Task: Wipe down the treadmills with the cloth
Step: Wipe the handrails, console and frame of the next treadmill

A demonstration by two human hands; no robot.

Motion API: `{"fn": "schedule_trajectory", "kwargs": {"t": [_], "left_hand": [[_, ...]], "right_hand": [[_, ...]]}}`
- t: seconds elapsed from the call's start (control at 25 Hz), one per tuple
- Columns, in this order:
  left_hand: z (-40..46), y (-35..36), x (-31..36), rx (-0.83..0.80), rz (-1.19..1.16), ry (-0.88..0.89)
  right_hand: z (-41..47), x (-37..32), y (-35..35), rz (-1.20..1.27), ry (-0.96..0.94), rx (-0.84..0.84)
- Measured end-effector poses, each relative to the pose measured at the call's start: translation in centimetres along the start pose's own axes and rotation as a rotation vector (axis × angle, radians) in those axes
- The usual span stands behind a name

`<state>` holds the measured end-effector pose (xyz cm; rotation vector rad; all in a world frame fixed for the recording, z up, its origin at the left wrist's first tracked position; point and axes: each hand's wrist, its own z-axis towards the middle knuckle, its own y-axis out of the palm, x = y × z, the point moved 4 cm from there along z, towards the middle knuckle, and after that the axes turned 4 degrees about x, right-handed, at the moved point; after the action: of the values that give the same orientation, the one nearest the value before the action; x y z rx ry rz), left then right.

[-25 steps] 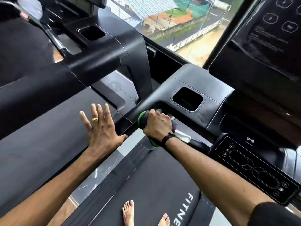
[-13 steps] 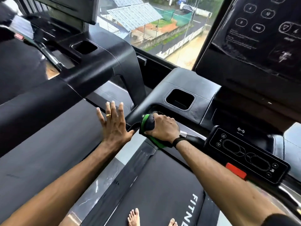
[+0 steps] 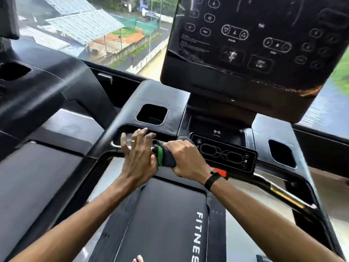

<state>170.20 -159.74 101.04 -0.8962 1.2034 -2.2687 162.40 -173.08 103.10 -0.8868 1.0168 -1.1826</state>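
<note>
I stand on a black treadmill (image 3: 170,214) with a belt marked FITNESS. My right hand (image 3: 186,157) grips a dark grey cloth with a green edge (image 3: 164,155), wrapped round the front handlebar just left of the small control pad (image 3: 224,154). My left hand (image 3: 138,151) hovers with fingers spread beside the cloth, over the left end of the handlebar. Its thumb side is close to the cloth's green edge. A ring shows on the left hand and a black band on the right wrist.
The large console screen (image 3: 255,44) rises above the hands. Cup recesses (image 3: 152,113) (image 3: 282,153) sit either side of the console. A second treadmill (image 3: 37,95) stands at the left. A red safety clip (image 3: 220,172) lies under the pad. A window is ahead.
My right hand has slid the cloth rightward along the handlebar toward the control pad. My left hand moved from the neighbouring treadmill's side across to the handlebar beside the cloth. The view turned right.
</note>
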Motion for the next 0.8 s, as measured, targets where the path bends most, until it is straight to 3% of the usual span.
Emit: {"fn": "schedule_trajectory", "kwargs": {"t": [0.16, 0.36, 0.56, 0.8], "left_hand": [[-0.1, 0.4, 4.4, -0.001, -0.127, 0.101], [-2.6, 2.0, 12.3, -0.036, -0.261, 0.286], [-6.9, 3.6, 20.7, -0.155, -0.431, 0.356], [-14.1, 5.9, 29.9, -0.356, -0.544, 0.497]], "right_hand": [[-5.3, 1.8, -3.0, 0.072, 0.023, 0.030], [-14.9, 4.5, -6.4, 0.123, 0.211, 0.102], [-25.9, 5.7, -10.6, 0.156, 0.504, 0.179], [-40.4, 5.8, -14.8, 0.273, 0.863, 0.396]]}}
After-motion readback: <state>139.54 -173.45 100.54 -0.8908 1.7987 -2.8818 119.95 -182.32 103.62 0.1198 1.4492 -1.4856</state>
